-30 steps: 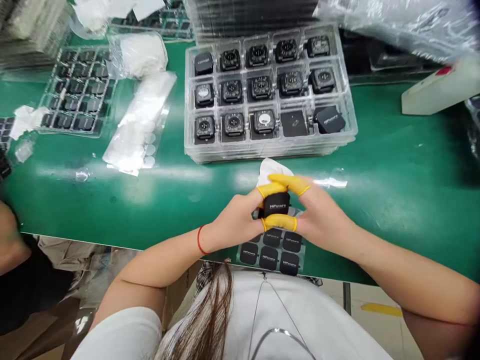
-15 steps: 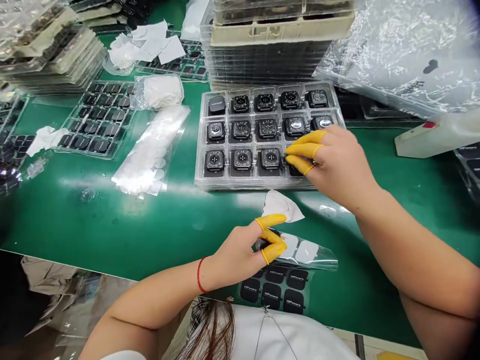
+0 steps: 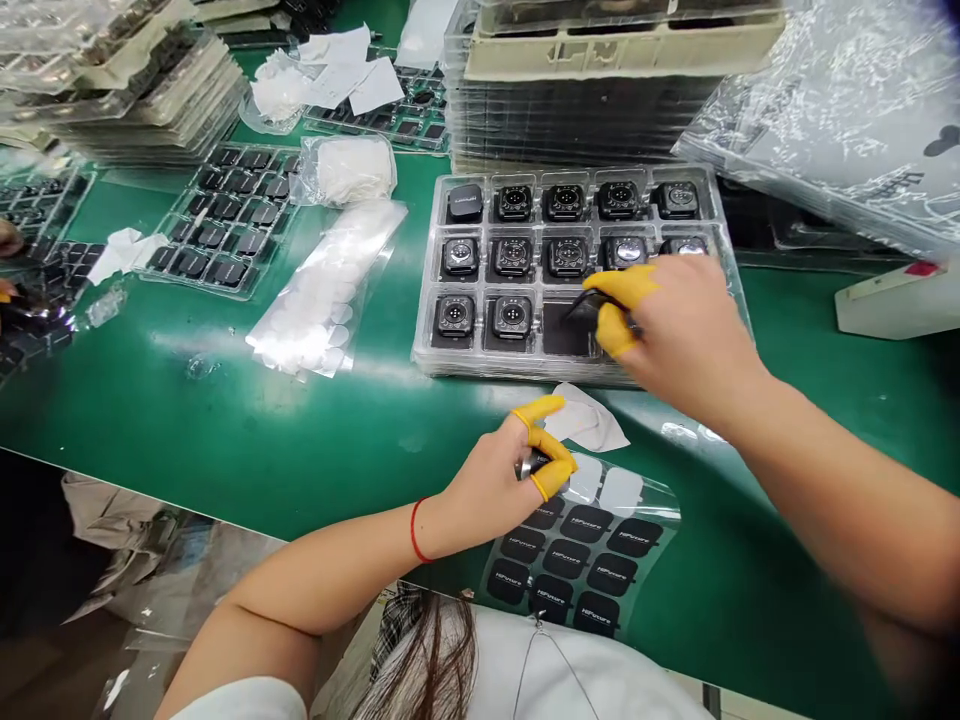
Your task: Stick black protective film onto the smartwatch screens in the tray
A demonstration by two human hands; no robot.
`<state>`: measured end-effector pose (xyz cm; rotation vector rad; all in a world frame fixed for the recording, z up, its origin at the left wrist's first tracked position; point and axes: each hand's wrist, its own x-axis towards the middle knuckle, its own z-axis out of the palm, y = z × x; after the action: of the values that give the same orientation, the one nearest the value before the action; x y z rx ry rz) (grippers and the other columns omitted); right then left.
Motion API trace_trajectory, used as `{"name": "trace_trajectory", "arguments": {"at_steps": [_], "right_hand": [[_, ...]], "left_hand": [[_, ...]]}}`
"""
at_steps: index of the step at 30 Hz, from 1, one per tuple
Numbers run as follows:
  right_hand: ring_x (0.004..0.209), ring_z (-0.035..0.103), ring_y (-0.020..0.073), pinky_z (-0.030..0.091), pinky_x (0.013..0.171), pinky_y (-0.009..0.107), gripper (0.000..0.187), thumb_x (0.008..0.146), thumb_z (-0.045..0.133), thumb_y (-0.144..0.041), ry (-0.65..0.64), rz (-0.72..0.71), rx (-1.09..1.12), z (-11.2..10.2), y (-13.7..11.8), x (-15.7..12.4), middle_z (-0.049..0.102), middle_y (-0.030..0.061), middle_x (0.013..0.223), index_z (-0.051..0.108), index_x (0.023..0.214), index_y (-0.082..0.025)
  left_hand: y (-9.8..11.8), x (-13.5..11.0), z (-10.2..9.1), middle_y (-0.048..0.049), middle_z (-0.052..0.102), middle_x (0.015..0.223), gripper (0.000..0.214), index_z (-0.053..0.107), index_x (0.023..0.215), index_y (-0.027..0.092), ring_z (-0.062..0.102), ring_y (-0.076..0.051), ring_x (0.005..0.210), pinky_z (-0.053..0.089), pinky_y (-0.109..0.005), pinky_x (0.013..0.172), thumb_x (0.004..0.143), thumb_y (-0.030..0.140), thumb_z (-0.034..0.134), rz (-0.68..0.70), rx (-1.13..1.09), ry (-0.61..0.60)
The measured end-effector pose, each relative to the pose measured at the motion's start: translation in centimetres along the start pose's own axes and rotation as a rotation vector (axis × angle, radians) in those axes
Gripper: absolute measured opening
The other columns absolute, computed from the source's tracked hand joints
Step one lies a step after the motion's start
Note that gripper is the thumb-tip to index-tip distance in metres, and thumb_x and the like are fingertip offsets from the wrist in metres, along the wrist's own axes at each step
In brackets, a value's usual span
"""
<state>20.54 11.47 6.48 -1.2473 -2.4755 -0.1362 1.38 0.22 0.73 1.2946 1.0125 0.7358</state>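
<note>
Head view looks down on my two hands over the green worktop (image 3: 150, 420). My left hand (image 3: 491, 490) is curled, its thumb and fingers in yellow finger cots (image 3: 551, 480) pinching a smartwatch body (image 3: 531, 463), mostly hidden by my grip, with only a metal edge showing. It sits just above a sheet of black HiFuture labels (image 3: 577, 560) and beside a crumpled white cloth (image 3: 589, 420). My right hand (image 3: 690, 330), blurred, pinches a thin dark piece (image 3: 589, 303) between two cotted fingers, directly over a clear plastic tray (image 3: 427, 360), at a black-floored compartment (image 3: 564, 330) in the bottom row that holds no watch. Square smartwatches (image 3: 514, 203) sit in most of the other compartments I can see. Farther off lie a bag of white round stickers (image 3: 315, 300) and a tall stack of trays (image 3: 585, 100).
</note>
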Motion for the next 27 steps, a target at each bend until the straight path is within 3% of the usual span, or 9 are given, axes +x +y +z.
{"name": "trace_trajectory", "arguments": {"at_steps": [5, 9, 11, 13, 15, 17, 21, 24, 27], "right_hand": [[0.072, 0.06, 0.0211, 0.046, 0.065, 0.035, 0.018, 0.093, 0.051, -0.018, -0.05, -0.013, 0.493, -0.9, -4.1, -5.3, 0.068, 0.005, 0.082, 0.065, 0.104, -0.021], [0.088, 0.06, 0.0253, 0.048, 0.079, 0.043, 0.019, 0.092, 0.053, -0.012, 0.035, -0.086, 0.416, -0.4, -6.6, -8.5, 0.069, 0.0067, 0.098, 0.064, 0.102, -0.024], [0.089, 0.062, 0.0242, 0.048, 0.084, 0.044, 0.023, 0.091, 0.054, -0.011, 0.054, -0.078, 0.476, -0.5, -5.9, -9.9, 0.069, 0.0041, 0.096, 0.062, 0.105, -0.028], [0.082, 0.063, 0.0228, 0.049, 0.079, 0.042, 0.023, 0.091, 0.057, -0.014, 0.027, 0.088, 0.483, -0.6, -3.8, -11.6, 0.068, 0.002, 0.09, 0.06, 0.106, -0.031], [0.073, 0.062, 0.0257, 0.046, 0.066, 0.042, 0.017, 0.088, 0.06, -0.019, -0.027, 0.331, 0.298, -0.4, -1.3, -13.2, 0.067, 0.0046, 0.082, 0.062, 0.101, -0.03], [0.067, 0.058, 0.0312, 0.038, 0.058, 0.044, 0.01, 0.087, 0.058, -0.024, -0.092, 0.424, 0.086, 0.2, 0.6, -14.5, 0.064, 0.0111, 0.074, 0.065, 0.094, -0.026], [0.081, 0.059, 0.0346, 0.041, 0.065, 0.044, 0.025, 0.091, 0.055, -0.031, -0.094, 0.402, 0.032, 2.8, -0.1, -13.8, 0.066, 0.0178, 0.091, 0.068, 0.104, -0.014], [0.083, 0.061, 0.0297, 0.043, 0.07, 0.04, 0.027, 0.09, 0.057, -0.028, -0.193, 0.349, 0.136, 4.3, -2.1, -11.3, 0.067, 0.0129, 0.09, 0.067, 0.109, -0.011], [0.077, 0.06, 0.0247, 0.04, 0.069, 0.037, 0.017, 0.089, 0.053, -0.019, -0.241, 0.351, 0.226, 3.8, -3.0, -9.8, 0.065, 0.0086, 0.082, 0.069, 0.096, -0.015]], "left_hand": [[-0.5, 0.3, 0.5, -0.0062, 0.064, 0.108, 0.098, 0.008, 0.154, 0.029, 0.067, -0.017, 0.089, 0.056, -0.033, 0.08, 0.081, 0.029, 0.073, 0.04, -0.164, -0.057], [-0.7, 0.1, 1.0, -0.0107, 0.059, 0.126, 0.073, 0.036, 0.14, 0.025, 0.064, -0.021, 0.101, 0.056, -0.035, 0.082, 0.079, 0.035, 0.075, 0.045, -0.081, -0.101], [-0.4, 0.0, 1.0, -0.0092, 0.059, 0.121, 0.06, 0.045, 0.128, 0.023, 0.063, -0.02, 0.101, 0.055, -0.034, 0.085, 0.078, 0.032, 0.075, 0.038, -0.08, -0.08], [0.1, 0.0, 0.9, -0.0055, 0.059, 0.109, 0.053, 0.046, 0.122, 0.023, 0.062, -0.016, 0.091, 0.054, -0.031, 0.081, 0.077, 0.026, 0.074, -0.024, -0.129, -0.072], [0.8, 0.0, 0.6, -0.0022, 0.057, 0.099, 0.05, 0.045, 0.12, 0.024, 0.061, -0.013, 0.084, 0.054, -0.029, 0.077, 0.077, 0.021, 0.072, -0.097, -0.187, -0.097], [1.4, -0.1, 0.4, -0.0005, 0.056, 0.093, 0.052, 0.043, 0.12, 0.024, 0.06, -0.012, 0.08, 0.053, -0.028, 0.075, 0.077, 0.018, 0.072, -0.13, -0.228, -0.169], [1.6, -0.3, 0.4, -0.0002, 0.057, 0.09, 0.056, 0.04, 0.119, 0.025, 0.06, -0.013, 0.079, 0.052, -0.028, 0.07, 0.076, 0.022, 0.075, -0.129, -0.231, -0.286], [1.0, -0.3, 0.6, 0.0007, 0.054, 0.089, 0.051, 0.041, 0.118, 0.026, 0.059, -0.012, 0.076, 0.051, -0.027, 0.066, 0.079, 0.027, 0.074, -0.078, -0.188, -0.244], [0.6, -0.2, 0.6, 0.0, 0.052, 0.094, 0.053, 0.041, 0.121, 0.027, 0.06, -0.012, 0.078, 0.054, -0.028, 0.068, 0.079, 0.029, 0.074, -0.051, -0.164, -0.181]]}}
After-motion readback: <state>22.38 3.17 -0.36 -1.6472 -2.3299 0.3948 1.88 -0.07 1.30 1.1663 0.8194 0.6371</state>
